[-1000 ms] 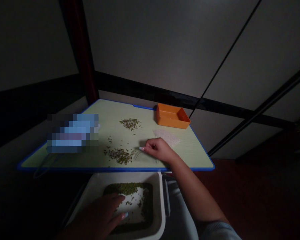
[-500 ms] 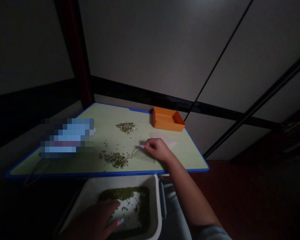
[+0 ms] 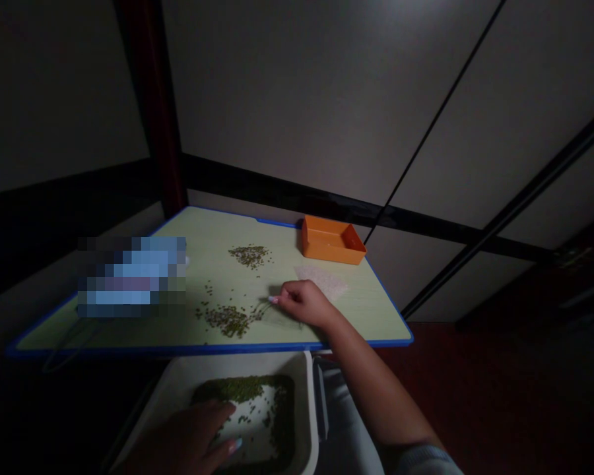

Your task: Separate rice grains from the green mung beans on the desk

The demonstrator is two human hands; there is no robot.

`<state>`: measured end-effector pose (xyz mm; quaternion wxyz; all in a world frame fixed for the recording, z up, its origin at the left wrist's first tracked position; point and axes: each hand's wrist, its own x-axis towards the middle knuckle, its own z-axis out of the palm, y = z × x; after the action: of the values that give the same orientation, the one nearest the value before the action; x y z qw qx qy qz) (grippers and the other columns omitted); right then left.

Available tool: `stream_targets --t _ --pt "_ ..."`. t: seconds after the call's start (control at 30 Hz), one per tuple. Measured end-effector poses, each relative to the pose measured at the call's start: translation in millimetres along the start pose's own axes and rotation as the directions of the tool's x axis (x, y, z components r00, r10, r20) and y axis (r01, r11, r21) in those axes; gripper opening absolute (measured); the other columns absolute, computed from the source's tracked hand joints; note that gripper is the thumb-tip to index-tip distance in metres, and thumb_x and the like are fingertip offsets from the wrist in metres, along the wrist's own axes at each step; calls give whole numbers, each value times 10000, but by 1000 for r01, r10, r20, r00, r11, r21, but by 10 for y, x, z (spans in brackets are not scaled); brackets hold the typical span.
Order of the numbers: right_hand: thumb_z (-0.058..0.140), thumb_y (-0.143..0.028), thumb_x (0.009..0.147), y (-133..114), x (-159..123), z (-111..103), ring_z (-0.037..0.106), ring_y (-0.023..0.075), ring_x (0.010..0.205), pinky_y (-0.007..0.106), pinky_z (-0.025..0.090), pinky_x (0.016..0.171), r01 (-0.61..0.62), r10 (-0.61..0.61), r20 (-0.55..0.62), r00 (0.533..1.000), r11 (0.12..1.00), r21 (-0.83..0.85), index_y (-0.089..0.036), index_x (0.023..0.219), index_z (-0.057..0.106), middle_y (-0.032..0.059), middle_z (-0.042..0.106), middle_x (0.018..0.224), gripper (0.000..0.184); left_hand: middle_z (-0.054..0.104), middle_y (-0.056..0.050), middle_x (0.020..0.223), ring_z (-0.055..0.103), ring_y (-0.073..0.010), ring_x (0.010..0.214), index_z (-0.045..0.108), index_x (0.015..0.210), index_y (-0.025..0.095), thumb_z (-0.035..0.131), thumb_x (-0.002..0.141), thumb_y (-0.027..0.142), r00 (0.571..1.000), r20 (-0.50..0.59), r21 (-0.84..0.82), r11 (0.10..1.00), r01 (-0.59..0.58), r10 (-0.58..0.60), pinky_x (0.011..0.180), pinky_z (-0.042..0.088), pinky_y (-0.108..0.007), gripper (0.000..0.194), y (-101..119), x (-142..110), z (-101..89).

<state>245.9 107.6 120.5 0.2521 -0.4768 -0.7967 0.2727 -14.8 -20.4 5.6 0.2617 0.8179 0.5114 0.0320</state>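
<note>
My right hand is above the yellow-green board, thumb and finger pinched together on a few thin, dark strands. The strands run left from the fingertips to the edge of a pile of small green and pale pieces. What kind of strands they are is too fine to make out. My left hand is down in a white tub, dark in shadow, with thumb and fingers apart. Small green pieces lie around the tub's bottom, close to those fingers.
On the blue-edged board lies a second pile of small pieces. An orange box stands at its far right, with a pale pink grainy patch in front. A blurred-out blue object sits at the left. Panelled walls rise behind.
The whole view has shifted slightly. My right hand has moved a little left toward the near pile, still pinching the strands. My left hand stays in the tub, its fingers apart.
</note>
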Motion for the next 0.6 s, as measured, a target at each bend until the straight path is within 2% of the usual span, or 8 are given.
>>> stream_targets --t 0.13,0.23,0.3,0.43,0.6 --pt "694 -337 963 -114 -51 81 361 88 565 222 258 580 68 -69 63 996 997 21 -211 632 442 -89 405 581 434 780 -75 1307 727 -314 1231 771 1215 322 599 850 481 998 -60 -39 998 -39 36 1089 562 -450 433 -50 0 51" --pt "714 -357 964 -273 -6 231 398 95 573 229 269 598 120 -109 89 990 985 -128 -203 663 507 -75 461 595 397 781 -65 1306 726 -305 1233 771 1213 336 599 858 495 996 -70 -35 998 -49 47 1082 567 -434 426 -78 6 72" --pt "702 -343 976 -370 58 314 446 109 605 241 285 632 127 -108 84 991 954 -270 -198 698 573 -47 549 628 339 776 -68 1315 724 -298 1239 767 1229 334 589 863 488 997 -66 -17 999 -42 41 1081 566 -425 435 -82 12 75" --pt "642 -403 1022 -477 161 361 536 139 628 269 295 659 47 -25 55 998 885 -462 -196 809 689 8 684 687 301 778 -72 1309 731 -307 1225 770 1225 335 584 861 506 997 -72 -13 999 -41 40 1074 571 -439 443 -57 18 72" --pt "625 -415 1034 -441 122 272 621 175 681 295 292 660 -62 74 -1 997 831 -553 -187 911 744 71 780 812 284 773 -94 1311 721 -323 1240 768 1242 307 569 865 503 998 -50 -30 999 -34 33 1087 561 -470 469 -25 28 61"
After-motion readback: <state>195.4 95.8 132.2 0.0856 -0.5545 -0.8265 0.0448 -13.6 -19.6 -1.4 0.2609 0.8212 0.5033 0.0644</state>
